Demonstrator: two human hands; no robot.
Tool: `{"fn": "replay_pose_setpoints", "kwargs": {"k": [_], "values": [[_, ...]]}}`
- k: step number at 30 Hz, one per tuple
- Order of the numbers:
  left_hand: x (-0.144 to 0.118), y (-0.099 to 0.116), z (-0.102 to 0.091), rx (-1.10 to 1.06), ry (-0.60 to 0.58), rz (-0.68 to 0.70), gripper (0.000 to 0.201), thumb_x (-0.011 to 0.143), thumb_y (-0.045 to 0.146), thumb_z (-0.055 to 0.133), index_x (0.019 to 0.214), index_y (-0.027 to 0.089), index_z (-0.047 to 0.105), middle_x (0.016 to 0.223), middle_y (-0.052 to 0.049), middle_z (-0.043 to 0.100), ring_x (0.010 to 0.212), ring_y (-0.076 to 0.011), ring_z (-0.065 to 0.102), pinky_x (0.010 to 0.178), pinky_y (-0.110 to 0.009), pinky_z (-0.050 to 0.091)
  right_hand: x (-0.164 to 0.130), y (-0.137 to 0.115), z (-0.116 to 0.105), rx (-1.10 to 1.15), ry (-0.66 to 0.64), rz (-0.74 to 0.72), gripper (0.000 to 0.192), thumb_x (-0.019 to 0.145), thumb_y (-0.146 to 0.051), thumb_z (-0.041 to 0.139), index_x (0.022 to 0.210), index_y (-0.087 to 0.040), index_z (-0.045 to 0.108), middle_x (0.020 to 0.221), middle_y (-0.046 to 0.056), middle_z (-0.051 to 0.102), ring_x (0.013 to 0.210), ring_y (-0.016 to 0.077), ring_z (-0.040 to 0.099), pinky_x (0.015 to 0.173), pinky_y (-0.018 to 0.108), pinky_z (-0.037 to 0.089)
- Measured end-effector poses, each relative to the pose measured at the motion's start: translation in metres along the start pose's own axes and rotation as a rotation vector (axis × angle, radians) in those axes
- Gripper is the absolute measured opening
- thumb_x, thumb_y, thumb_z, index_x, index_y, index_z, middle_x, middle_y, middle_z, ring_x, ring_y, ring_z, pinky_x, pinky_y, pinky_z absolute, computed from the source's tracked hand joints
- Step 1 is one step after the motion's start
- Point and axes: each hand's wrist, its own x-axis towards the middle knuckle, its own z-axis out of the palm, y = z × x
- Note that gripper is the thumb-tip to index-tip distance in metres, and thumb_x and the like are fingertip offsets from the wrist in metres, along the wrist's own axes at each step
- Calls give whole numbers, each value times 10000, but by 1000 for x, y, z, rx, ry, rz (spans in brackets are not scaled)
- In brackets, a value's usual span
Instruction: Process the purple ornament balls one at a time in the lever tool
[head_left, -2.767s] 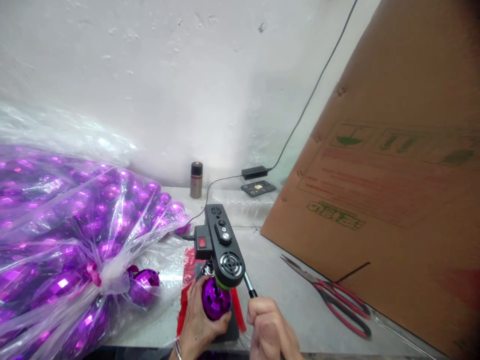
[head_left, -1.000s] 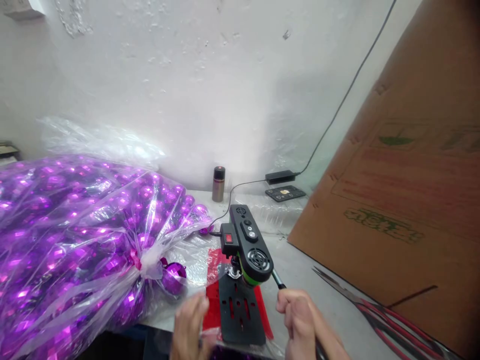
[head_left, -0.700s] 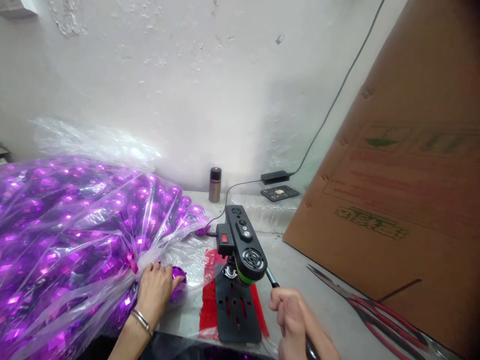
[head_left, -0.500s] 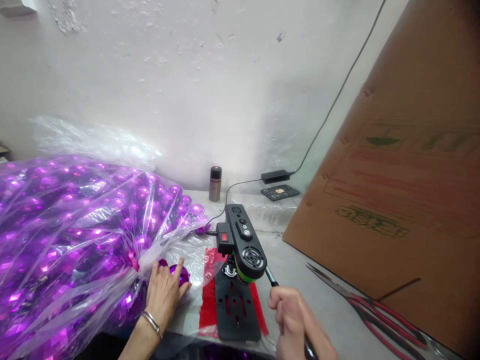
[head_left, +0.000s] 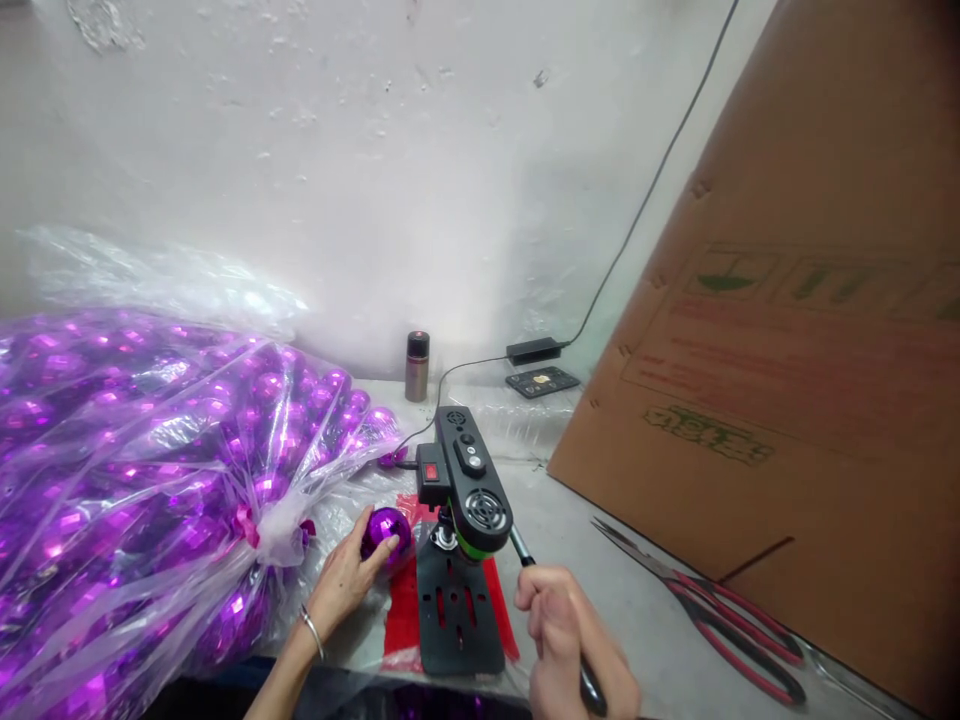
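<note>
A shiny purple ball (head_left: 387,535) is in my left hand (head_left: 346,575), thumb across its front and fingers behind it. It sits just left of a small black bench machine (head_left: 472,480) with a red switch and a slotted base plate (head_left: 459,620). Wrapped around the black grip of the machine's lever (head_left: 523,546) is my right hand (head_left: 574,640), low on the right. A big tied clear plastic bag (head_left: 150,450), packed with similar purple balls, lies at the left, its knotted neck close to my left wrist.
Red tape (head_left: 401,610) lies under the machine. Large scissors (head_left: 697,610) rest at the right, beside a tall cardboard box (head_left: 750,380). A small bottle (head_left: 417,368), a black power adapter (head_left: 534,350) and a phone-like flat item (head_left: 542,382) stand along the wall. A cable runs upward.
My left hand has drawn the purple ball from beside the bag's knot to the right, up beside the machine, and now grips it. My right hand stays on the lever. The view has shifted slightly.
</note>
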Motion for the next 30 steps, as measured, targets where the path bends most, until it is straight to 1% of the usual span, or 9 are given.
{"fn": "replay_pose_setpoints", "kwargs": {"k": [4, 7, 9, 11, 13, 17, 20, 25, 30], "values": [[3, 6, 8, -190, 12, -67, 786, 670, 636, 911, 1293, 195, 725, 1269, -152, 826, 1281, -412, 742, 1244, -606, 485, 10, 1, -3, 12, -53, -90, 390, 1124, -226, 539, 734, -216, 522, 657, -17, 518, 547, 102, 443, 513, 297, 262], [-2, 10, 12, -364, 44, -109, 752, 853, 753, 730, 1345, 187, 669, 1294, -151, 810, 1213, -335, 782, 1106, -512, 627, 22, -2, -4, -11, -124, -153, 402, 1124, -183, 509, 724, -220, 519, 650, -19, 513, 568, 110, 511, 523, 259, 366], [-11, 11, 12, -546, 13, -170, 683, 964, 738, 619, 1349, 177, 675, 1338, -163, 802, 1195, -311, 797, 1058, -484, 664, 30, -6, -4, -46, -159, -162, 402, 1124, -165, 503, 726, -224, 511, 647, -26, 508, 583, 108, 535, 554, 240, 419], [-23, 10, 12, -750, -36, -261, 640, 968, 718, 658, 1296, 173, 720, 1336, -162, 812, 1179, -312, 807, 1062, -484, 669, 36, -11, -3, -71, -182, -173, 399, 1122, -160, 506, 729, -225, 505, 641, -36, 504, 575, 97, 533, 558, 222, 429], [-34, 4, 16, -870, -68, -318, 664, 891, 749, 765, 1241, 184, 757, 1328, -155, 822, 1212, -333, 798, 1086, -495, 658, 39, -14, -2, -75, -183, -186, 401, 1119, -161, 509, 723, -225, 496, 631, -43, 499, 556, 90, 522, 546, 212, 425], [-49, -16, 35, -714, -75, -246, 918, 678, 877, 870, 1290, 202, 750, 1387, -175, 801, 1347, -391, 732, 1159, -520, 600, 40, -19, -3, -79, -180, -193, 403, 1115, -169, 507, 716, -223, 498, 620, -44, 504, 526, 84, 507, 515, 208, 403], [-54, -29, 52, -531, -64, -177, 1080, 561, 852, 933, 1375, 185, 692, 1415, -211, 781, 1336, -421, 735, 1179, -530, 575, 40, -20, -5, -95, -206, -171, 399, 1115, -171, 506, 719, -223, 497, 625, -42, 502, 529, 88, 502, 515, 216, 395], [-59, -23, 65, -206, -51, -3, 855, 677, 556, 898, 1417, 206, 653, 1486, -180, 747, 1426, -408, 670, 1277, -554, 466, 41, -19, -8, -97, -239, -183, 385, 1115, -151, 490, 738, -226, 502, 631, -42, 514, 544, 93, 510, 532, 223, 397], [-59, -6, 67, -79, -70, 17, 782, 684, 457, 828, 1399, 198, 645, 1445, -175, 765, 1368, -410, 700, 1226, -564, 500, 37, -17, -9, -85, -236, -170, 374, 1117, -140, 490, 754, -226, 516, 646, -40, 524, 561, 93, 523, 544, 222, 408]]}}
